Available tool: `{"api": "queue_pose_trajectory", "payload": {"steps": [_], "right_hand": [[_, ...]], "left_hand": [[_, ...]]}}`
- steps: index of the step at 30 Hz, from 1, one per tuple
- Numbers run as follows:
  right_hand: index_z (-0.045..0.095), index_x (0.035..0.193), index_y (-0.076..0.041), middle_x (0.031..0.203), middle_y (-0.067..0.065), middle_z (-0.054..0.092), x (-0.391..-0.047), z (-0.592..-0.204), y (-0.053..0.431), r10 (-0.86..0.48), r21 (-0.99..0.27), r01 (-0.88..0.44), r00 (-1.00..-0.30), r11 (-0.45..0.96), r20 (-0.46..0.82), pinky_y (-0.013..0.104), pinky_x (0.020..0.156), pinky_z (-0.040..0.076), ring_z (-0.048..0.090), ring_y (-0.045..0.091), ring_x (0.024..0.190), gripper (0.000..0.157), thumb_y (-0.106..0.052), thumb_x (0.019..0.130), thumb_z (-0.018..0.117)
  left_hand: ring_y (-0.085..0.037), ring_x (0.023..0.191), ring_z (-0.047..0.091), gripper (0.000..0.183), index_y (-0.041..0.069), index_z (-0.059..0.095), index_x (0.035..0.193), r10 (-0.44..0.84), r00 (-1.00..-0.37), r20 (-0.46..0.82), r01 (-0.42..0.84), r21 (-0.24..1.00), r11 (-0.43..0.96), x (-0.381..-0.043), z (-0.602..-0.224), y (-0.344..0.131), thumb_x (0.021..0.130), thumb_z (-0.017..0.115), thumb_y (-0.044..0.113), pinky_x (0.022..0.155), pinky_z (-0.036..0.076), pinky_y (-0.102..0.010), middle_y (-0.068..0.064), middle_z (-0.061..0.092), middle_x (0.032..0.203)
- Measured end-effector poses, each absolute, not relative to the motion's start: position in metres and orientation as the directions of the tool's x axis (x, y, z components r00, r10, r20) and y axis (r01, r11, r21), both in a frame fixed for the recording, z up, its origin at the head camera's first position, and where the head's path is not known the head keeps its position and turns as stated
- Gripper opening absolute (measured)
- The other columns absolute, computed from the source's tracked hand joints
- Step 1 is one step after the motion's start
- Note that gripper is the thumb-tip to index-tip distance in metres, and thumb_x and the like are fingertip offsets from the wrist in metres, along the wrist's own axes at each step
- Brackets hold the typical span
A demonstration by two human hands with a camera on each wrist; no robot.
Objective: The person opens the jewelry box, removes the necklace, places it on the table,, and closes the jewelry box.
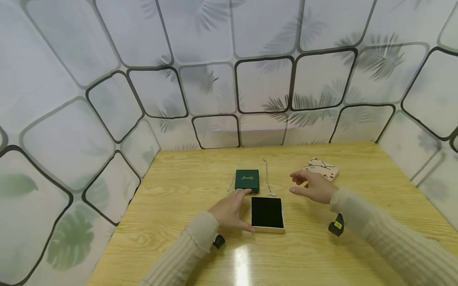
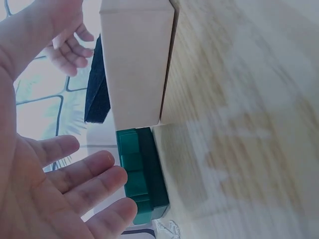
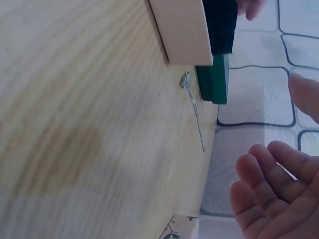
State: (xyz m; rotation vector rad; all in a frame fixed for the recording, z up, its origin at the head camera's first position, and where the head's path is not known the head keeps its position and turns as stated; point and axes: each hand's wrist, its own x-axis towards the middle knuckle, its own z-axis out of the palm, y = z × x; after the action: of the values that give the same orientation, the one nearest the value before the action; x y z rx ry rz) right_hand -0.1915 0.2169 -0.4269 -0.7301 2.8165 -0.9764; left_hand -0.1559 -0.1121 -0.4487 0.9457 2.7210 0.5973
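Note:
A shallow pale pink box base (image 1: 269,229) lies on the table with a black pad (image 1: 266,212) in it; in the left wrist view the pad (image 2: 98,89) rises above the rim. My left hand (image 1: 230,210) is at its left side, thumb near the front left corner and extended fingers by the dark green "Jewelry" box (image 1: 247,179). A silver necklace (image 1: 267,178) with a small pendant lies right of the green box, a second fine chain (image 1: 231,182) at its left. Empty and loosely bent, my right hand (image 1: 316,186) hovers in front of the floral box lid (image 1: 323,169).
The wooden table (image 1: 186,174) reaches back to a patterned curtain (image 1: 264,83) that also closes in both sides. Dark wrist cameras (image 1: 336,225) hang under both sleeves. A bright light reflection shows on the table front.

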Motion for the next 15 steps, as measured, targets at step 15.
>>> {"api": "queue_pose_trajectory", "payload": {"steps": [15], "right_hand": [[0.034,0.147,-0.004,0.139,0.015,0.046,-0.157,-0.442,0.192,-0.6,-0.58,-0.518,-0.798,0.629,0.062,0.053,0.1,0.04,0.048,0.029,0.123,0.088,-0.048,0.082,0.074]], "left_hand": [[-0.023,0.134,0.037,0.119,0.011,0.018,0.154,0.668,-0.745,-0.006,0.614,0.386,0.688,-0.151,-0.442,-0.106,0.065,0.078,0.064,0.105,0.04,-0.038,-0.005,0.028,0.151]]}}
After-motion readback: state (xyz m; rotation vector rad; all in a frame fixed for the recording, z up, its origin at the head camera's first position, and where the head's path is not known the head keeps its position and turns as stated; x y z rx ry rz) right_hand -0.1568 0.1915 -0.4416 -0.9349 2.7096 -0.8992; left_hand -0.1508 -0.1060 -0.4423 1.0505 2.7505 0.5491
